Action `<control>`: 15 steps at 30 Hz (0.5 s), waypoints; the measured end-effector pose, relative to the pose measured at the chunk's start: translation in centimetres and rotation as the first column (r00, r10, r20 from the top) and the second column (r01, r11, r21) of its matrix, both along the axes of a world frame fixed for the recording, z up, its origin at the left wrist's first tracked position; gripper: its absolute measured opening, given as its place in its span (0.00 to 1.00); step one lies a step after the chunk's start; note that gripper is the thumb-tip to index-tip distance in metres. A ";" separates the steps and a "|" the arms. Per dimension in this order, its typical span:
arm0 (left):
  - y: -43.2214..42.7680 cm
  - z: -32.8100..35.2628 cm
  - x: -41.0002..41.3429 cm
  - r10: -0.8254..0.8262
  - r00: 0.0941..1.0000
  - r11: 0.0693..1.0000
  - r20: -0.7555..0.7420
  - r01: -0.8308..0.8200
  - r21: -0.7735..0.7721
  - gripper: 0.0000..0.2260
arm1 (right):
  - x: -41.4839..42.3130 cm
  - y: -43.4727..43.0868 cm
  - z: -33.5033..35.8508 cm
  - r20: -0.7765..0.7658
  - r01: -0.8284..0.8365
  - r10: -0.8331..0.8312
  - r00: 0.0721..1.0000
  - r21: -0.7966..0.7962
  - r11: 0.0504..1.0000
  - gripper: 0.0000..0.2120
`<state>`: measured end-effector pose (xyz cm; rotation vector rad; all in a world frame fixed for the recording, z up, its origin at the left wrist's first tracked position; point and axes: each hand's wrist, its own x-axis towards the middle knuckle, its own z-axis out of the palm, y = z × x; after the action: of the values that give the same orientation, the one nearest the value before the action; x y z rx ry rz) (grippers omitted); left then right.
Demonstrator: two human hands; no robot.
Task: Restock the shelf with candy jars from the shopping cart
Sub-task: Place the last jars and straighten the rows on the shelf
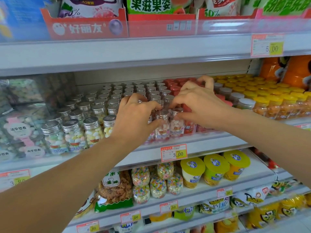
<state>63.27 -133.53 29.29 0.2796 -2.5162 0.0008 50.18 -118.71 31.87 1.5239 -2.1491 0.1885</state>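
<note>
- Two hands reached into the middle shelf (210, 142), among rows of small silver-lidded candy jars (94, 115).
- Left hand (136, 118) gripped a pink-and-white candy jar (162, 126) in the front row, with fingers curled over its lid and the thumb against its side.
- Right hand (198, 105) seemed to pinch the second candy jar (176, 125) between thumb and forefinger, though that grip was partly hidden. Its other fingers spread over the red-lidded jars (175, 88) behind.
- Both held jars stood upright on the shelf, side by side at its front edge, above a price tag (174, 153) reading 3.00.
- Yellow-lidded jars (269, 98) filled the same shelf further right.
- Below, a lower shelf (193, 195) carried jars of multicoloured sweets (158, 184) and yellow-topped cups (216, 167).
</note>
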 end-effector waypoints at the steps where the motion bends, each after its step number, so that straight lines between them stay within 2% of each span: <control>1: 0.0 0.0 0.0 -0.001 1.000 1.000 -0.004 0.001 0.002 0.19 | 0.1 0.2 0.0 0.003 -0.002 0.002 1.000 0.000 1.000 0.14; 6: 0.3 0.1 0.4 -0.024 1.000 1.000 0.009 0.024 -0.012 0.21 | 0.2 0.5 -0.7 -0.005 0.017 -0.017 1.000 -0.022 1.000 0.16; 11: -1.6 2.5 1.4 -0.064 0.997 0.998 0.036 0.064 -0.015 0.17 | -0.5 0.8 -0.7 0.078 -0.017 0.029 0.997 -0.160 0.987 0.28; 13: -2.8 3.7 1.4 -0.076 0.991 0.997 0.107 0.074 0.016 0.16 | -1.0 0.5 0.2 0.123 -0.023 0.050 0.991 -0.213 0.977 0.23; 15: -3.7 4.6 1.0 -0.055 0.974 0.998 0.220 0.055 0.008 0.16 | -1.9 0.2 1.0 0.174 -0.049 0.081 0.981 -0.184 0.982 0.17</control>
<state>64.24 -137.26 33.86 0.2208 -2.7444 0.0082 48.33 -118.52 32.85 1.5242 -2.1534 0.5471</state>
